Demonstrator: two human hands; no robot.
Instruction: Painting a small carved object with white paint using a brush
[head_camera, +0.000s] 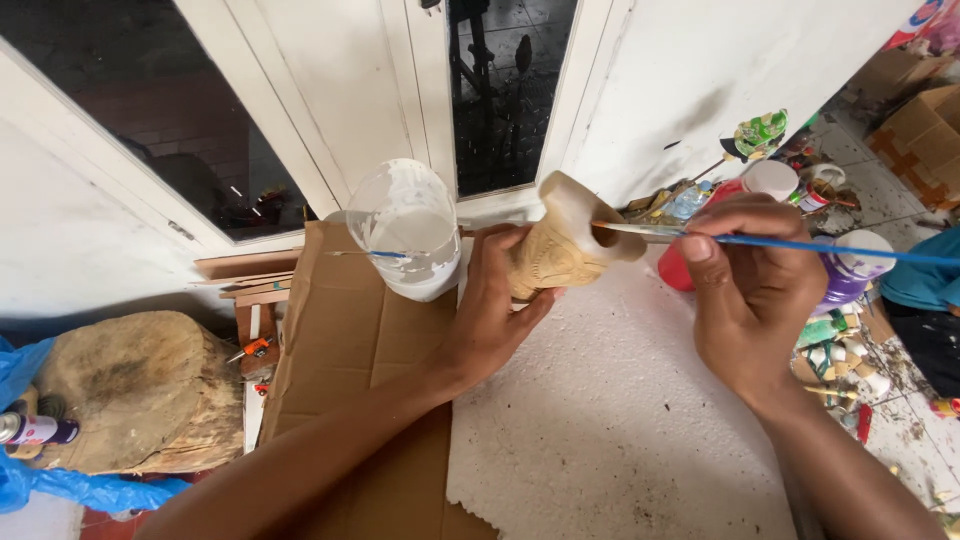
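On the white foam sheet (620, 400), the carving (560, 245) was held in the left hand (495, 310), the brush (700, 238) pinched in the right hand (755, 290); a slip could smear paint.

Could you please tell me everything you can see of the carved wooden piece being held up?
The carved wooden piece is pale, unpainted wood with carved patterns on its side and a rounded, hollow-looking top end. It is tilted, top toward the right, above a white foam sheet. The left hand grips its lower part; the right hand holds a blue-handled brush whose tip meets the opening.
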